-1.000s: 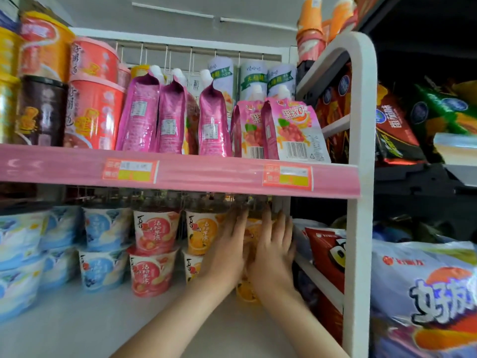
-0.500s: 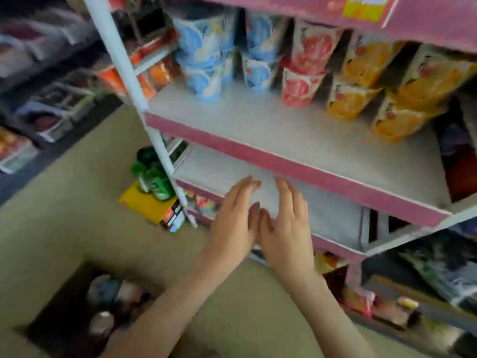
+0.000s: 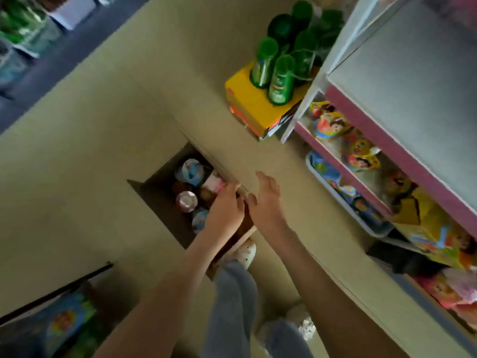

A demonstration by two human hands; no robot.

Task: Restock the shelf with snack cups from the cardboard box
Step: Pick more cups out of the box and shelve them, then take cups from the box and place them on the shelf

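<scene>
The open cardboard box [image 3: 157, 196] sits on the floor below me, with several snack cups [image 3: 189, 171] inside, blue, pink and silvery lids up. My left hand [image 3: 225, 209] reaches down over the box's right side, fingers near a pink cup [image 3: 213, 183]; whether it touches the cup is unclear. My right hand [image 3: 265, 200] hovers beside it over the box's right edge, fingers relaxed, holding nothing. The shelf [image 3: 402, 81] with its pink front strip stands at the right.
Green bottles [image 3: 280, 73] stand on a yellow box [image 3: 254, 107] by the shelf's corner post. Lower shelf tiers hold colourful snack packs [image 3: 358, 153]. My legs and slippers [image 3: 245, 253] stand just behind the box. Another open carton [image 3: 51, 321] lies at bottom left.
My view swung from the shelf down to the floor. Both hands left the stacked orange cups, dropped past the shelf edge and now reach into the cardboard box.
</scene>
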